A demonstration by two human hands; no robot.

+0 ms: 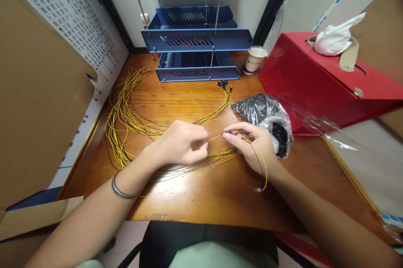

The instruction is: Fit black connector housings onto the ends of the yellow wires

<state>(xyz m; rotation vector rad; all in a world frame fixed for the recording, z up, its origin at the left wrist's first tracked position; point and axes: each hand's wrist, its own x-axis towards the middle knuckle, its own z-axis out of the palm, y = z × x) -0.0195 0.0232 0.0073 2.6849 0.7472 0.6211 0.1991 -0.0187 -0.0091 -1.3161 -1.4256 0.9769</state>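
A tall brown cardboard sheet (37,104) stands along the left edge of the glossy wooden table (201,201), with a white printed chart (78,29) behind it. Just right of it, a loose bundle of thin yellow wires (126,113) curves in a wide arc across the table, its black-tipped ends (224,84) fanned out near the lowest tray of a blue plastic three-tier document rack (197,41) that stands at the back.

The left hand (181,142), a metal bangle (121,188) on its wrist, rests over the wire bundle with the grip clenched; its fingertips pinch a single thin yellow wire (215,137) that runs across to the other hand. The right hand (255,144) is close beside it, thumb and forefinger grasping the same wire at a small black connector (227,133); the rest of that wire loops over the back of the hand and hangs down to a pale tip (258,190) above the table.

Touching the right hand's far side lies a clear plastic bag of small black parts (267,115). Behind it stands a white paper cup (255,59). Farther right sits a red box (321,79) with a white crumpled tissue (335,37) on top, and clear plastic film (324,127) trails along its front.
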